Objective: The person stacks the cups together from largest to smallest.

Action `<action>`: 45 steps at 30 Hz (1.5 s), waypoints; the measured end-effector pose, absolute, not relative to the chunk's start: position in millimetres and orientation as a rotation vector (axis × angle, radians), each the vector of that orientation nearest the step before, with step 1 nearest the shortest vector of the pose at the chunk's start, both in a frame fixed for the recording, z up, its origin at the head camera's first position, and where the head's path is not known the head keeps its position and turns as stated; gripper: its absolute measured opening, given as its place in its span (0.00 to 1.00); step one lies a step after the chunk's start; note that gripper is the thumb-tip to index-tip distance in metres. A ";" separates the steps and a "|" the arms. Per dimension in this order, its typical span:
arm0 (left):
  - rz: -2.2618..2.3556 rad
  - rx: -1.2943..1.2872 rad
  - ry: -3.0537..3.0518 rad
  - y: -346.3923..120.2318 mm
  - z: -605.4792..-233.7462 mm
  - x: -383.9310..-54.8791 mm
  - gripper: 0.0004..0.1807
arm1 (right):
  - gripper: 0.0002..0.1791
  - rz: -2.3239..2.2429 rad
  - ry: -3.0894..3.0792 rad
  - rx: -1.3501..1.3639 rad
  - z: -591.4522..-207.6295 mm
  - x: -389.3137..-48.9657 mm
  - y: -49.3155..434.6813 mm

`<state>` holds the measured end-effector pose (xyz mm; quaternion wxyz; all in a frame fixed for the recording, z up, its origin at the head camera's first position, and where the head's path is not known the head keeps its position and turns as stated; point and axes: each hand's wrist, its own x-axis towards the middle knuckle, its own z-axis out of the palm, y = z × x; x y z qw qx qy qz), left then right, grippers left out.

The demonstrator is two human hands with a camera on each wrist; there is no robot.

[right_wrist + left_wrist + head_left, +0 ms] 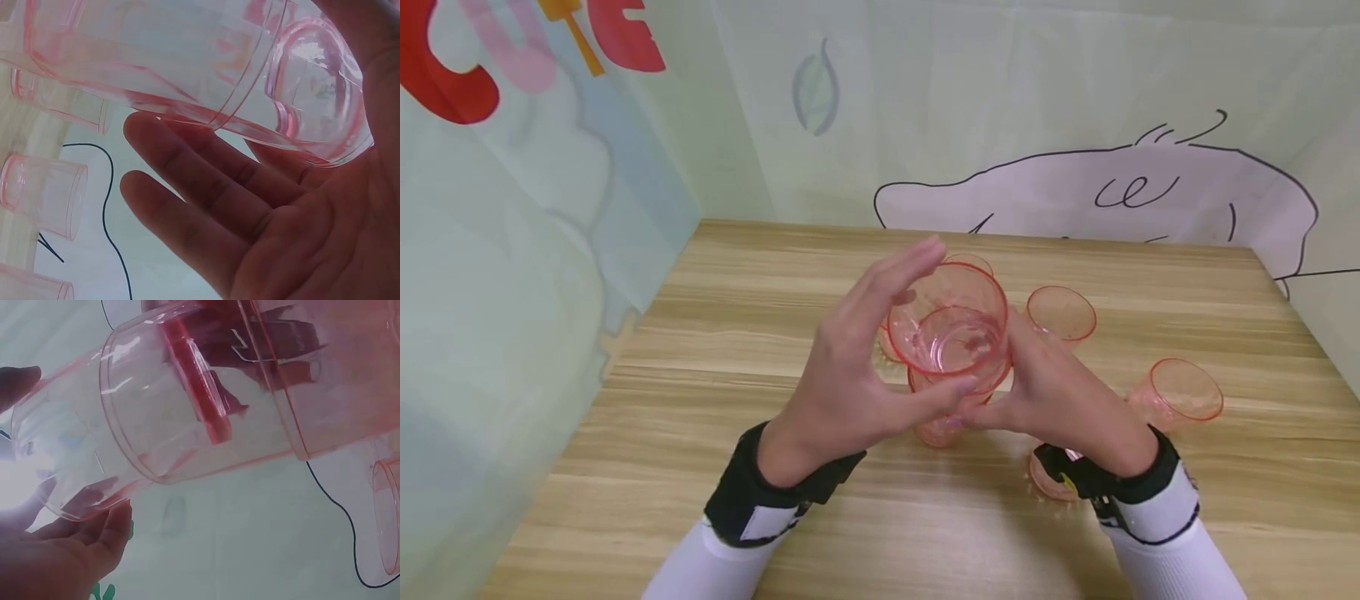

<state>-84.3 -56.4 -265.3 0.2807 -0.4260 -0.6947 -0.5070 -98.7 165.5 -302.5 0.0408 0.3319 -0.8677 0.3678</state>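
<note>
A stack of clear pink cups (951, 333) stands up between my two hands, one cup nested in another. My left hand (857, 367) holds the top cup near its rim, thumb in front and fingers behind. Lower down, my right hand (1052, 387) curves round the stack from the right side. The left wrist view shows the nested cups (206, 394) side-on, with fingers (87, 550) at the end cup. In the right wrist view, the right hand's fingers (187, 181) spread beside the cup wall (156, 56). The stack's base is partly hidden by the hands.
Several single pink cups stand around on the wooden table (700, 367): one at the right (1183, 396), one behind the right hand (1062, 315), one in front by the right wrist (1051, 479). Others are partly hidden behind the stack. Printed cloth walls (1000, 100) border the table.
</note>
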 end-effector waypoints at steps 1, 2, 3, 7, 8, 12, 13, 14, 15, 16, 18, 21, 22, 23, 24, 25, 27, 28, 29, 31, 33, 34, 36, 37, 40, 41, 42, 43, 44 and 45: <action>-1.363 -1.147 -1.861 -55.1 -266.1 -84.4 0.48 | 0.54 1.119 -2.655 1.021 -302.7 -98.9 165.4; -1.365 -1.154 -1.859 -53.6 -267.0 -84.7 0.48 | 0.54 1.114 -2.655 1.025 -302.8 -98.7 165.4; -1.366 -1.159 -1.862 -52.2 -268.0 -85.0 0.48 | 0.54 1.098 -2.655 1.024 -303.0 -98.2 165.4; -1.370 -1.182 -1.894 -47.7 -273.2 -86.9 0.47 | 0.52 1.070 -2.649 1.044 -303.7 -98.2 164.8; -1.366 -1.183 -1.905 -47.1 -274.5 -87.5 0.47 | 0.51 1.068 -2.647 1.046 -303.7 -98.4 164.6; -1.352 -1.174 -1.958 -46.8 -279.1 -89.6 0.47 | 0.50 1.064 -2.645 1.049 -303.7 -99.2 164.0; -1.353 -1.169 -1.976 -46.9 -280.1 -90.1 0.48 | 0.50 1.062 -2.644 1.052 -303.7 -99.4 163.9; -1.357 -1.159 -2.001 -47.0 -281.4 -90.5 0.48 | 0.49 1.060 -2.643 1.053 -303.7 -99.4 163.8; -1.362 -1.146 -2.033 -47.3 -282.7 -90.7 0.50 | 0.49 1.058 -2.644 1.054 -303.8 -99.3 163.8; -1.370 -1.129 -2.070 -47.5 -284.1 -91.0 0.51 | 0.49 1.057 -2.643 1.054 -303.7 -99.3 163.6; -1.384 -1.090 -2.144 -48.0 -287.1 -91.5 0.54 | 0.48 1.062 -2.640 1.054 -303.5 -99.4 162.9; -1.401 -1.055 -2.216 -48.4 -290.6 -92.6 0.57 | 0.50 1.068 -2.638 1.049 -303.7 -99.5 162.0; -1.403 -1.052 -2.225 -48.5 -291.6 -93.0 0.58 | 0.50 1.065 -2.637 1.047 -303.8 -99.3 161.6; -1.400 -1.054 -2.230 -48.6 -292.2 -93.5 0.58 | 0.50 1.064 -2.637 1.047 -303.7 -99.1 161.4; -1.395 -1.058 -2.233 -48.8 -292.7 -93.7 0.59 | 0.51 1.060 -2.637 1.047 -303.7 -98.9 161.4; -1.389 -1.064 -2.236 -49.0 -292.9 -93.9 0.59 | 0.52 1.047 -2.636 1.047 -303.5 -98.5 161.4; -1.376 -1.073 -2.244 -49.9 -292.8 -94.0 0.59 | 0.53 1.039 -2.633 1.052 -302.7 -97.4 161.5; -1.368 -1.077 -2.253 -50.6 -292.6 -94.0 0.60 | 0.54 1.035 -2.631 1.058 -302.0 -96.9 161.7; -1.363 -1.078 -2.265 -51.4 -292.2 -93.9 0.60 | 0.55 1.040 -2.629 1.059 -301.2 -96.4 161.9; -1.355 -1.073 -2.295 -53.0 -291.4 -93.9 0.61 | 0.55 1.079 -2.629 1.056 -299.3 -95.2 162.3; -1.355 -1.061 -2.336 -54.6 -290.8 -93.8 0.62 | 0.55 1.151 -2.627 1.045 -297.3 -94.4 162.7; -1.353 -1.054 -2.354 -55.3 -290.4 -93.9 0.63 | 0.54 1.170 -2.628 1.032 -296.6 -93.7 163.3; -1.361 -1.048 -2.382 -56.1 -290.1 -94.0 0.64 | 0.53 1.222 -2.628 1.011 -295.3 -92.4 164.2; -1.365 -1.049 -2.391 -56.4 -289.8 -94.0 0.64 | 0.53 1.233 -2.630 1.000 -294.9 -91.9 164.5; -1.364 -1.058 -2.403 -57.7 -289.1 -94.0 0.63 | 0.55 1.196 -2.643 0.973 -294.5 -90.6 165.6; -1.358 -1.061 -2.404 -58.2 -288.7 -93.8 0.63 | 0.55 1.192 -2.645 0.972 -294.2 -90.3 165.5; -1.352 -1.067 -2.406 -58.7 -288.3 -93.8 0.62 | 0.56 1.180 -2.645 0.969 -294.0 -90.2 165.4; -1.348 -1.071 -2.410 -59.5 -288.0 -93.8 0.62 | 0.56 1.169 -2.646 0.966 -293.9 -90.2 165.4; -1.343 -1.075 -2.413 -60.6 -288.0 -94.1 0.62 | 0.57 1.160 -2.644 0.966 -293.7 -90.3 165.2; -1.341 -1.077 -2.416 -61.8 -287.7 -94.3 0.61 | 0.57 1.160 -2.641 0.968 -293.6 -90.5 164.9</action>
